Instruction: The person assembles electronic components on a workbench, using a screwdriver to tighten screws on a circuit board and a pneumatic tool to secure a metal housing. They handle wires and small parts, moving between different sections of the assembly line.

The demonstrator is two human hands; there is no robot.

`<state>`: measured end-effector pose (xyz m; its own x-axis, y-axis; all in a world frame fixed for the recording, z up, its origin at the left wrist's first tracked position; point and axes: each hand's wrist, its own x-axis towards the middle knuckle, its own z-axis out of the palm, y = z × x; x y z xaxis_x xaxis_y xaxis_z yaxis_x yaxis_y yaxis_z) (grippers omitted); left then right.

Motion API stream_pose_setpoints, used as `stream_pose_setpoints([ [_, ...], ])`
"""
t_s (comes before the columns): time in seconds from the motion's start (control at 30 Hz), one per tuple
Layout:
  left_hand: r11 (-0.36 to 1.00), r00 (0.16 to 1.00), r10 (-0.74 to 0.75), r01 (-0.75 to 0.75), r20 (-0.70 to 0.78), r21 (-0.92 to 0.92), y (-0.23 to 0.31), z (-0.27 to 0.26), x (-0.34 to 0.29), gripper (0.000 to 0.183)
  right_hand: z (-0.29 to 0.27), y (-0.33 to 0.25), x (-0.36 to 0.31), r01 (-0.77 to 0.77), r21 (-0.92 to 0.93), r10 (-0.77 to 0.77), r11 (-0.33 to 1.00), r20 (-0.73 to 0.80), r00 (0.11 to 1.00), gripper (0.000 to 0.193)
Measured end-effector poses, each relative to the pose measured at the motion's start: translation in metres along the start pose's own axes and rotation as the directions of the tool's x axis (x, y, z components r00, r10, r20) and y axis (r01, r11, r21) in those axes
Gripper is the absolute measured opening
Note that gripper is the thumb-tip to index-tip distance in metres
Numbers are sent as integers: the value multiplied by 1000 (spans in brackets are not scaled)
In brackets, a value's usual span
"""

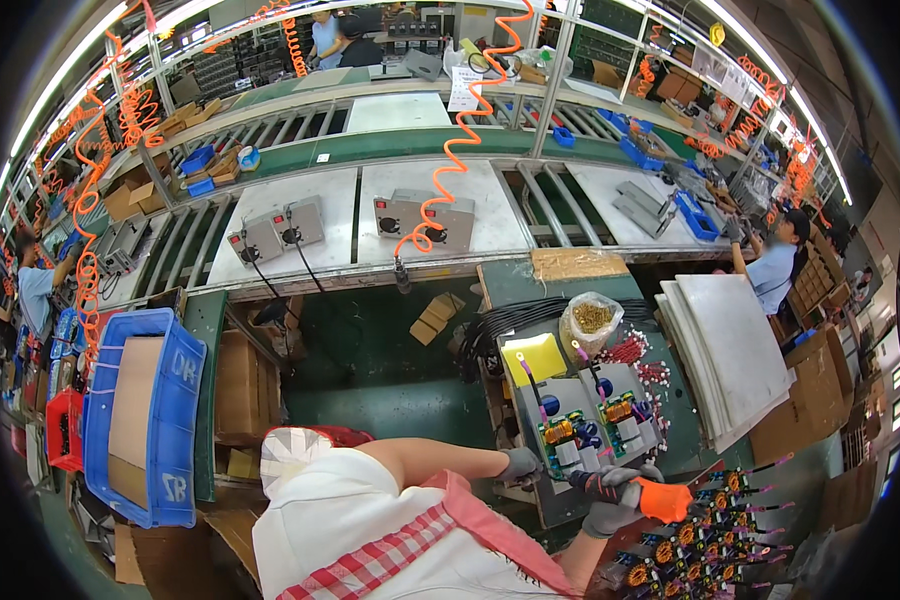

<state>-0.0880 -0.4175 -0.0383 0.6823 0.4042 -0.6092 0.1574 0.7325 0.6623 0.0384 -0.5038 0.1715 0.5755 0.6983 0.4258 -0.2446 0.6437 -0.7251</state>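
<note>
On the worktop (685,415), our two circuit boards (567,432) lie on the near side of the clear bag (588,322) of brass-coloured pieces. Well nearer us than that bag, our gloved right hand (610,512) wraps an orange-and-black tool (664,501); our gloved left hand (519,466), nearer and left of it, looks partly curled, its grip unclear to us.

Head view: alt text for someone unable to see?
A gloved right hand holds an orange tool beside circuit boards on a green workbench, the gloved left hand close by. Beyond, metal boxes sit along a roller conveyor.
</note>
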Motion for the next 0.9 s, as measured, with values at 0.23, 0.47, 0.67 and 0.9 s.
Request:
stream_pose_setpoints([
  [0.23, 975, 997, 73, -65, 30, -212, 52, 3, -80, 21, 31, -11, 6, 119, 125, -129, 985, 71, 989, 37],
  [0.47, 922, 999, -33, 44, 36, -384, 90, -12, -96, 25, 58, 1, 8, 88, 89, -94, 992, 65, 993, 40],
  [0.67, 946, 998, -52, 41, -25, -323, 119, -22, -106, 27, 99, 6, 11, 141, -66, -146, 988, -80, 986, 41],
  [0.9, 838, 994, -33, 82, 99, -540, 122, -42, -100, 25, 104, 25, 7, 156, -130, -169, 979, -100, 980, 42],
])
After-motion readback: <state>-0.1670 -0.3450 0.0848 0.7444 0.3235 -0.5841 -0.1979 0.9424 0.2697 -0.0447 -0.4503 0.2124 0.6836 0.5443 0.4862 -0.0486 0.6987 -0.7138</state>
